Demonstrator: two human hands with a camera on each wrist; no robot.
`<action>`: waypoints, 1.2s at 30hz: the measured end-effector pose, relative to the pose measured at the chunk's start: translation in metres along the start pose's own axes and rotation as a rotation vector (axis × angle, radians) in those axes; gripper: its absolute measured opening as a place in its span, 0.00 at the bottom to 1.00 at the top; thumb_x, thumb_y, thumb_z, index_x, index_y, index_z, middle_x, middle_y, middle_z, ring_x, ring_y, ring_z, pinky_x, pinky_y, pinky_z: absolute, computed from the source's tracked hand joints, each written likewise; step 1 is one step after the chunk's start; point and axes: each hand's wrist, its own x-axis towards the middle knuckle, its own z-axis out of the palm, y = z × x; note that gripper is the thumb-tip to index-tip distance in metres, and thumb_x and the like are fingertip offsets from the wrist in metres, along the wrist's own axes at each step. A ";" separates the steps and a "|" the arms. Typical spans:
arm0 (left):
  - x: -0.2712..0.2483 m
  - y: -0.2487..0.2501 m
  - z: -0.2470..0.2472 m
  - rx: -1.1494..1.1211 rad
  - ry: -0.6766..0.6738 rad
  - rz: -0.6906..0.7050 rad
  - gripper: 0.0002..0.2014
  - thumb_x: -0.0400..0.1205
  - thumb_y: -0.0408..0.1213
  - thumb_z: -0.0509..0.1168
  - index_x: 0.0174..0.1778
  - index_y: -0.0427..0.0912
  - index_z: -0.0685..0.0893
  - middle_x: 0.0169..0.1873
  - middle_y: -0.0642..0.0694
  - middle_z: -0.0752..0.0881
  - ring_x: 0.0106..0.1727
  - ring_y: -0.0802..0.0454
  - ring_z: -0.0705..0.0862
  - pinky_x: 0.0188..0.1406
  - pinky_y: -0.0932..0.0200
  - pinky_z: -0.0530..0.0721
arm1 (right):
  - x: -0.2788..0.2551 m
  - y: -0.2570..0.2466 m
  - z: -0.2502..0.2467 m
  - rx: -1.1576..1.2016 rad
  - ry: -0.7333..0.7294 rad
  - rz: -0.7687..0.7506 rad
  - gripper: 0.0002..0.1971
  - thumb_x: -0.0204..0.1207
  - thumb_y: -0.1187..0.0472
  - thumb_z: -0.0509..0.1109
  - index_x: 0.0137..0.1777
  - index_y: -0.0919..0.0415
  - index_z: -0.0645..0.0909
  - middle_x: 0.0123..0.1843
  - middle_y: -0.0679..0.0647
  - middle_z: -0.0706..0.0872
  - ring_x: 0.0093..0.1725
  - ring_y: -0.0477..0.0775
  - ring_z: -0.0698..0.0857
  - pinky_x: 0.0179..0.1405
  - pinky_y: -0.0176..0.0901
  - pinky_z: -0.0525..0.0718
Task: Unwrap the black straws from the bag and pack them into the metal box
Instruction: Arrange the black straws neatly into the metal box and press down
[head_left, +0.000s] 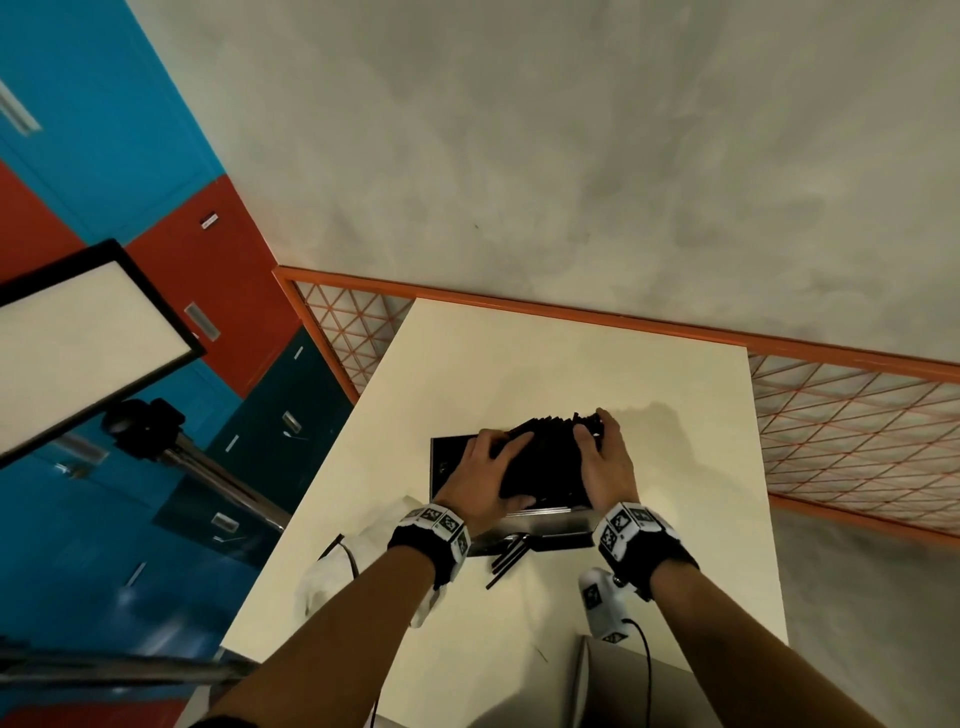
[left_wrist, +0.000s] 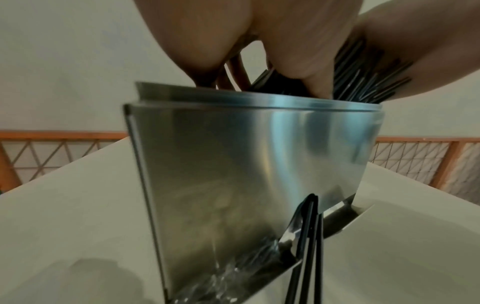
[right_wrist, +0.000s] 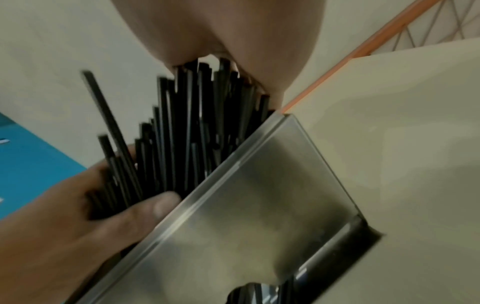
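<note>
**A:** What was the biggest thing there?

**B:** The cream table (head_left: 519, 364), with an orange-framed mesh fence (head_left: 857, 415) along its far and right edges. Near the table's middle stood the metal box (head_left: 444, 462), open at the top, its brushed steel wall filling the left wrist view (left_wrist: 246, 164).

**A:** And the straws?

**B:** The black straws (head_left: 540, 457) sat as one thick bundle in the box's mouth, leaning to the right, their far ends sticking up above the rim. From the right wrist they fanned out unevenly above the box's edge (right_wrist: 187, 127).

**A:** Where were the hands on them?

**B:** The left hand (head_left: 485, 475) lay over the bundle's left side, fingers spread and bent down onto the straws, thumb curled under the near side just above the box rim. The right hand (head_left: 605, 457) clasped the bundle's right end, fingers wrapped over the far tips and thumb pressed on top. So the bundle was caught between both hands, gripped by each.

**A:** Anything outside the box?

**B:** A few loose straws (head_left: 506, 558) lay on the table against the box's near wall, between the two wrists, touched by neither hand. A crumpled clear bag (head_left: 324, 577) lay at the table's left edge, beside the left forearm.
</note>
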 end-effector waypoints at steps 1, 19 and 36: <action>-0.002 -0.004 -0.001 -0.017 0.009 -0.013 0.47 0.76 0.56 0.76 0.87 0.59 0.57 0.75 0.46 0.63 0.78 0.46 0.63 0.80 0.44 0.72 | 0.003 0.001 -0.004 -0.009 0.004 -0.006 0.29 0.83 0.42 0.61 0.82 0.48 0.62 0.78 0.54 0.74 0.74 0.59 0.76 0.74 0.56 0.74; -0.011 -0.014 0.007 0.250 0.060 0.039 0.63 0.66 0.78 0.69 0.89 0.49 0.48 0.85 0.40 0.56 0.86 0.38 0.55 0.84 0.34 0.59 | -0.064 -0.015 -0.024 -0.489 0.104 -0.716 0.08 0.79 0.55 0.63 0.52 0.55 0.80 0.47 0.51 0.83 0.43 0.51 0.81 0.41 0.44 0.81; 0.001 -0.009 -0.014 0.216 -0.190 -0.167 0.63 0.68 0.77 0.65 0.90 0.45 0.44 0.89 0.49 0.36 0.88 0.52 0.32 0.86 0.32 0.38 | -0.071 0.079 0.084 0.342 -0.286 0.856 0.20 0.78 0.47 0.73 0.59 0.61 0.77 0.54 0.60 0.79 0.48 0.61 0.80 0.42 0.53 0.84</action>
